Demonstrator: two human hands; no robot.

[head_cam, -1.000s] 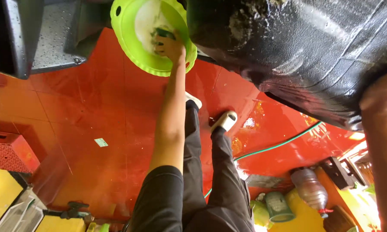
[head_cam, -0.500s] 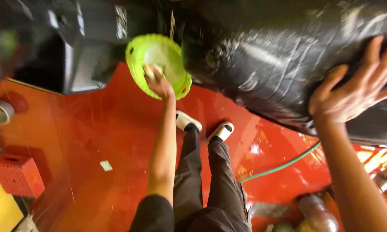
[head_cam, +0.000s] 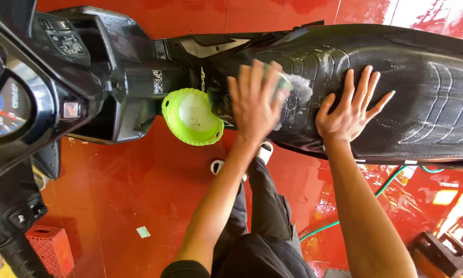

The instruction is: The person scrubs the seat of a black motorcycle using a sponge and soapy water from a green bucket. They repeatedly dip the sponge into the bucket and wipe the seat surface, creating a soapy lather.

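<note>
Lowest in the frame are the person's dark trousers [head_cam: 262,231], the legs running up to two white shoes [head_cam: 265,152] on the wet red tiled floor [head_cam: 139,195]. A green hose [head_cam: 344,219] snakes across the tiles at lower right, and a red crate [head_cam: 49,249] sits in the lower left corner.

Both bare forearms rise from the bottom edge toward the middle of the frame. The left hand [head_cam: 254,105] is pressed onto the front of the black scooter seat [head_cam: 422,103], its fingers spread over a pale green sponge [head_cam: 280,82]; only the sponge's edge shows past the fingertips, so the hand covers it and pushes it down rather than clenching it. Suds lie on the seat just right of the sponge. The right hand [head_cam: 347,110] lies flat and open on the seat, fingers fanned, holding nothing, just beside the left hand.

Just left of the left hand, below the seat's front end, a lime-green bowl [head_cam: 190,117] with whitish soapy water stands on the scooter's footboard.

Farther off, in the upper left, are the black handlebar [head_cam: 72,38] with switches and the dial [head_cam: 5,105] at the left edge. The seat stretches across the upper right.
</note>
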